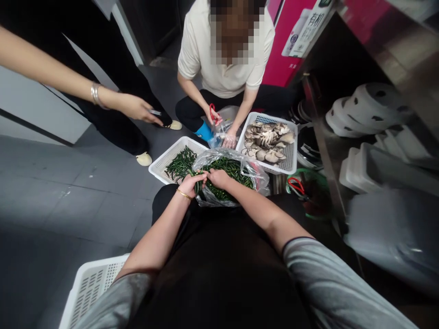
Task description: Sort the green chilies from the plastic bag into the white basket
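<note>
Evidently, your left hand clutched green peppers beside your right hand, whose hold I couldn't tell, and a slackened clutch risked spilling some outside the plastic bag.

A: Which materials appear at centre?
B: Bag: thin, glossy, transparent plastic; green vegetables: smooth, shiny.
A: And lower left?
B: Basket: perforated plastic. Lower right: grey sleeve, matt cloth. Upper left: bracelet, polished metal.

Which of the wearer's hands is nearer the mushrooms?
Right. The right hand is over the bag, left of the mushrooms; the left hand is farther left, holding chilies.
</note>
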Available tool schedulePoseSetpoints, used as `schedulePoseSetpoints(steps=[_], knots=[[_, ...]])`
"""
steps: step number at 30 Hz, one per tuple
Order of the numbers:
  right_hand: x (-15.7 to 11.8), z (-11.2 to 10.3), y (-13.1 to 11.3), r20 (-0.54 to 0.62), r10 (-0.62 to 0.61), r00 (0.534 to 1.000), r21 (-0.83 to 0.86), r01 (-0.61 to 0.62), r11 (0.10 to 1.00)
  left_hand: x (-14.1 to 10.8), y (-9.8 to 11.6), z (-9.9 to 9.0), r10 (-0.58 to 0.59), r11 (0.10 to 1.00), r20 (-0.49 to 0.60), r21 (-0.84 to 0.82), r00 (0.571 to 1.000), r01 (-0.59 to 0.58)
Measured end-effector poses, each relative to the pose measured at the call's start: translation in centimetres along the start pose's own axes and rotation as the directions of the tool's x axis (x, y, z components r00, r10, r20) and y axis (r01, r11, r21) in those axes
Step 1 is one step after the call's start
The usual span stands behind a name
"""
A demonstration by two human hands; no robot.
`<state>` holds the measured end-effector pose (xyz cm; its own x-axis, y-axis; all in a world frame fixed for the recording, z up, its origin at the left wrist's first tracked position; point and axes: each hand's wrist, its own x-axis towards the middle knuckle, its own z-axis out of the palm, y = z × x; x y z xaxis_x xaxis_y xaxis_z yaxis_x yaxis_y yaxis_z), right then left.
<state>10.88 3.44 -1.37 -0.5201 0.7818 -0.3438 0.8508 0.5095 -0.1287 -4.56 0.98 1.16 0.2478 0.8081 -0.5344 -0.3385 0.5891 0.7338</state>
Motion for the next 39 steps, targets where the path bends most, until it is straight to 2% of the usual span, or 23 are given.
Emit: schedulePoseSetpoints(steps=[1,3,5,8,9,10,11,13,15,17,19,22,23,25,27,29,31,32,33,35,37,39], knots=[[0.1,-0.2,0.0,-0.024,0.000,1.000,0.027,0.001,1.000,-0.1,0.1,-0.2,0.011,1.000,0.001,0.013,1.000,-0.011],[-0.5,-0.7,0.6,-0.144,0.021,0.989,0.154,0.001,0.988,-0.3,0.1,-0.5,0.050,0.998,-0.002,0.027,0.999,-0.050],[-1.8,-1.3,1.5,-0.274,0.092,0.957,0.388,0.022,0.921,-0.2,0.0,-0.3,0.093,0.995,-0.004,0.027,0.996,-0.093],[-4.1,-1.9,2.1,-0.291,0.140,0.946,0.740,0.130,0.660,-0.1,-0.4,0.7,0.187,0.980,0.057,0.054,0.981,-0.190],[-4.7,-2.0,1.9,-0.274,0.135,0.952,0.802,0.149,0.579,-0.1,-0.5,1.2,0.211,0.972,0.108,0.085,0.971,-0.221],[-5.3,-2.0,1.6,-0.267,0.134,0.954,0.830,0.157,0.535,-0.1,-0.6,1.6,0.222,0.962,0.166,0.126,0.961,-0.244],[-5.7,-2.0,1.3,-0.276,0.142,0.951,0.825,0.159,0.542,-0.1,-0.7,2.0,0.216,0.952,0.220,0.169,0.951,-0.256],[-6.1,-2.0,0.5,-0.333,0.167,0.928,0.715,0.133,0.686,-0.1,-1.0,2.5,0.172,0.945,0.259,0.230,0.950,-0.234],[-6.0,-1.8,0.0,-0.368,0.147,0.918,0.502,0.063,0.863,0.0,-1.4,2.6,0.114,0.958,0.202,0.236,0.973,-0.161],[-5.5,-1.6,0.4,-0.327,0.142,0.934,0.312,-0.035,0.949,0.1,-1.7,2.3,0.037,0.975,0.116,0.211,0.993,-0.061],[-4.6,-1.4,1.4,-0.217,0.233,0.948,0.219,-0.186,0.958,0.2,-1.7,1.6,-0.011,0.986,0.064,0.165,0.998,0.001],[-3.4,-1.0,2.9,-0.089,0.381,0.920,0.166,-0.363,0.917,0.0,-1.3,0.3,0.005,0.999,0.051,0.051,0.999,-0.007],[-3.1,-0.9,3.1,-0.092,0.392,0.915,0.191,-0.370,0.909,-0.2,-1.1,-0.1,0.014,1.000,0.066,0.025,0.998,-0.016],[-2.8,-1.0,2.9,-0.135,0.364,0.922,0.343,-0.301,0.890,-0.5,-0.9,-0.5,0.024,1.000,0.116,0.008,0.993,-0.025],[-2.8,-1.4,2.1,-0.125,0.306,0.944,0.583,-0.180,0.792,-0.8,-0.8,-0.6,0.038,0.999,0.188,0.026,0.982,-0.043],[-3.2,-1.9,1.1,-0.041,0.177,0.983,0.785,-0.078,0.615,-1.0,-0.8,-0.3,0.057,0.996,0.261,0.044,0.964,-0.071],[-3.8,-2.4,0.4,-0.006,0.026,1.000,0.886,-0.007,0.464,-1.1,-0.9,0.1,0.070,0.994,0.327,0.058,0.942,-0.094],[-4.1,-2.5,0.1,-0.025,-0.017,1.000,0.905,0.030,0.425,-1.1,-0.9,0.3,0.074,0.993,0.351,0.062,0.933,-0.102],[-4.5,-2.6,-0.1,-0.057,-0.025,0.998,0.913,0.063,0.403,-1.2,-1.0,0.4,0.078,0.992,0.369,0.065,0.926,-0.109],[-5.3,-2.4,-0.4,-0.109,0.038,0.993,0.928,0.088,0.363,-1.5,-1.0,0.6,0.083,0.991,0.393,0.066,0.916,-0.118],[-6.4,-2.0,-0.9,-0.077,0.078,0.994,0.964,0.054,0.259,-2.2,-1.2,0.8,0.076,0.992,0.419,0.062,0.905,-0.112],[-7.7,-1.3,-1.4,-0.003,0.037,0.999,0.991,-0.002,0.132,-3.0,-1.7,0.9,0.031,0.995,0.469,0.071,0.883,-0.072]])
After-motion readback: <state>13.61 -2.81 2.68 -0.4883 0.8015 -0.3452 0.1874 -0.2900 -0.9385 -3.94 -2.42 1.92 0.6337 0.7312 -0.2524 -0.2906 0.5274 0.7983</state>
